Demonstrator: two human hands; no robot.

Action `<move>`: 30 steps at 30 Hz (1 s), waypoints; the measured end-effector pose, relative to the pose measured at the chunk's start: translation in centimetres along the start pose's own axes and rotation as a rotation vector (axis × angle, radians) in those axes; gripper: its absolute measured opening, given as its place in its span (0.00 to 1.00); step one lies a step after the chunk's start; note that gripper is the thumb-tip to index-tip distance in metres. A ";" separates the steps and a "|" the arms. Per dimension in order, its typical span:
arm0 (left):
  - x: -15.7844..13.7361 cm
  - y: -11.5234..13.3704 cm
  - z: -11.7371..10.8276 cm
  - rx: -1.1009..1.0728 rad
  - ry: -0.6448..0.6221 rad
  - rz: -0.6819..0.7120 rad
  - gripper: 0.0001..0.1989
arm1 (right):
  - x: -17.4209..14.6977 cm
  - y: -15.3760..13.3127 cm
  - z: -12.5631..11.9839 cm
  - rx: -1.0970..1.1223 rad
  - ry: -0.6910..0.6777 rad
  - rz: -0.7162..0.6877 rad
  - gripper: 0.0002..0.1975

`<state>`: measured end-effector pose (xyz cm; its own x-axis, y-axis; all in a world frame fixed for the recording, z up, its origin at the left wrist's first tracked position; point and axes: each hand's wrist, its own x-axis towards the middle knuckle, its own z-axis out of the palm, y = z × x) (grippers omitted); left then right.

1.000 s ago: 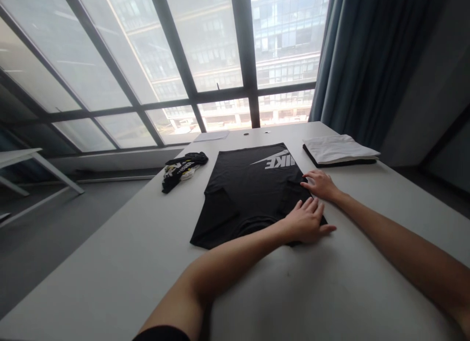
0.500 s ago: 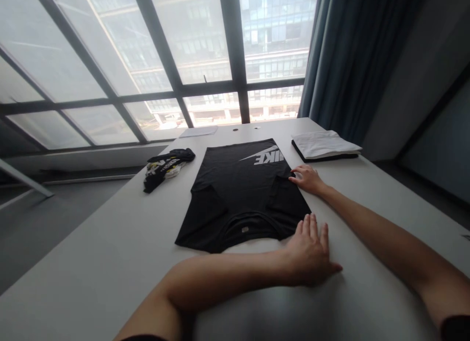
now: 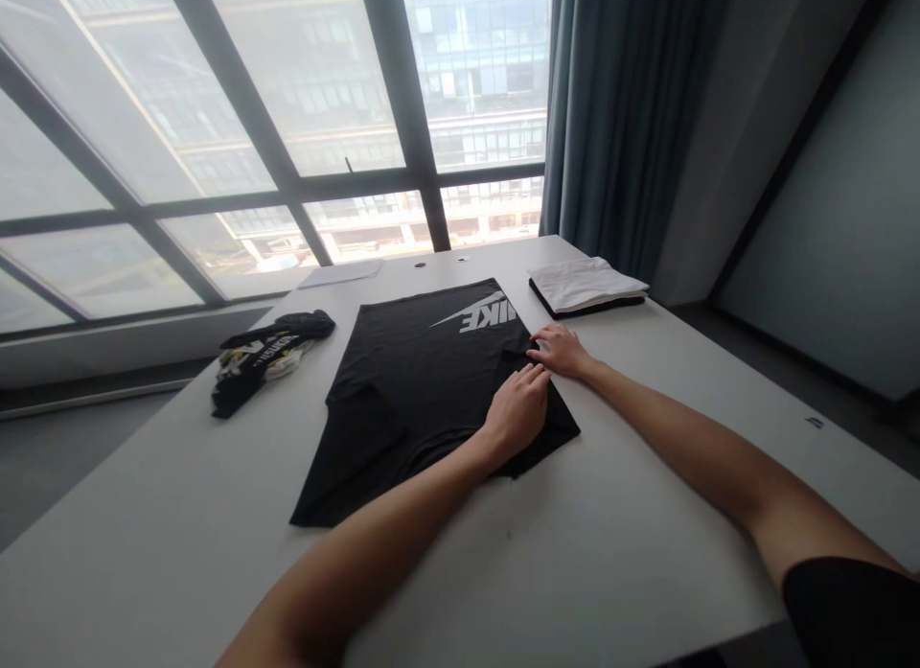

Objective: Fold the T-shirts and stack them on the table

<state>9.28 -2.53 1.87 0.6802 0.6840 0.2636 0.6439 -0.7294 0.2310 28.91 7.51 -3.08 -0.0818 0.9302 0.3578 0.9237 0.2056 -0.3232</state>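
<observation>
Black T-shirt is laid flat btwn tabletop's L & R edges, prob. steadied by L hand, fingers together, & R hand, fingers curled; pinch unclear.

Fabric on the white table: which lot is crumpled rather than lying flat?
The dark bundle with white and yellow patches, left of the spread black shirt. It lies bunched up, while the shirt lies flat and the white-topped stack is folded.
</observation>
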 end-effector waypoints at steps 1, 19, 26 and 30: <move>0.1 -0.6 0.9 0.005 -0.022 -0.010 0.20 | 0.0 0.0 0.0 0.004 0.002 0.002 0.17; -2.0 -10.2 -11.5 0.019 0.088 -0.212 0.22 | -3.2 -6.8 -0.1 0.133 0.053 -0.187 0.26; -11.4 -19.4 -12.2 0.108 0.141 -0.446 0.26 | -4.1 -8.1 0.9 0.084 0.009 -0.216 0.27; -15.2 -21.0 -9.6 0.159 0.014 -0.473 0.28 | -4.3 -7.4 1.9 0.045 -0.037 -0.193 0.29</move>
<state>-18.00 2.27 2.02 0.2967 0.9383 0.1776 0.9268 -0.3277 0.1832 21.66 2.55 -3.91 -0.2699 0.8826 0.3850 0.8720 0.3936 -0.2910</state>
